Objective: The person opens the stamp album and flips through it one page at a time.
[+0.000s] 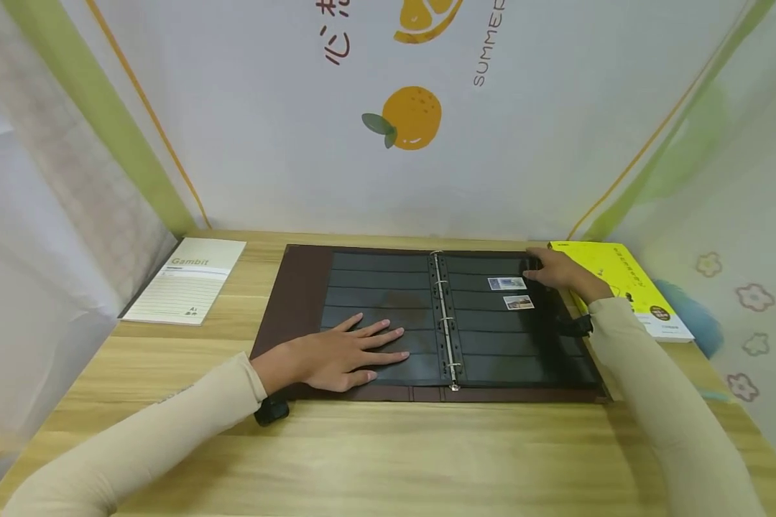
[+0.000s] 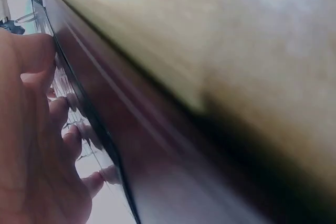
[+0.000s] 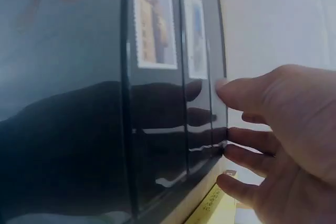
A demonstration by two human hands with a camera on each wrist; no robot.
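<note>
Across the pale wood-grain desk (image 1: 388, 459)

An open brown ring binder (image 1: 300, 287) lies near the far edge, between a white paper notepad (image 1: 187, 283) at the far left corner and a yellow rectangular book (image 1: 611, 276) toward the far right. Two small rectangular stamps (image 1: 519, 302) lie on the binder's black right page (image 1: 491, 346).

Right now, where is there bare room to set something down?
The table is bare in front of the binder between the sleeves, and between binder and Gambit notepad. Crowded: the binder's far right corner, with the right hand and yellow book.
</note>
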